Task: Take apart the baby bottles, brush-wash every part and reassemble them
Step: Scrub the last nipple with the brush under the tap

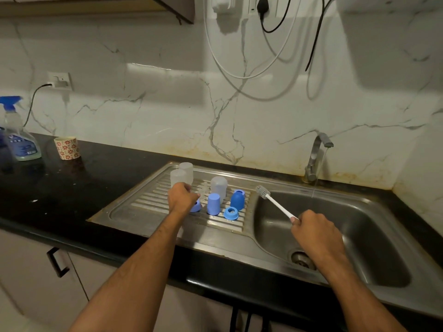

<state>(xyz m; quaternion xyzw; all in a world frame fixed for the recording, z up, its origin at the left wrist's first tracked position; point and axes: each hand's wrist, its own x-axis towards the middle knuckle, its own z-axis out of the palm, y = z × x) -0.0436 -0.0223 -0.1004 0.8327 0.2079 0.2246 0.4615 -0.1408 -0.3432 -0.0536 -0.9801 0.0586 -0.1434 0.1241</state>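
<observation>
The black surface (100,188) carries a steel sink (374,236) with a ribbed drainboard (134,212) on its left. A thin stream of water falls from the tap (316,156) at the sink's back edge into the bowl.

The bottles are already apart, and all their parts stand on the drainboard. Two clear bottles (181,174) stand mouth down at its back left corner, a third clear bottle (218,186) near its back edge toward the middle. In front of that, a light blue cap (213,203) stands upright; a darker blue cap (237,199) stands toward the sink-side edge, and a blue ring (231,213) lies in front of it. A clear teat (205,191) seems to stand between the bottles, though it is blurred.

The left hand (182,198) has its fingers curled over something at the front of the two clear bottles; I cannot tell exactly what it grips. Another blue ring (196,207) shows just beside it. The right hand (316,232) holds the brush (275,203) by its white handle, fingers closed round it, bristles up over the drainboard's sink-side edge.

By my judgement, disassembly is finished and washing is under way or about to start; whether any part is already clean cannot be told. Reassembly is not yet begun.
</observation>
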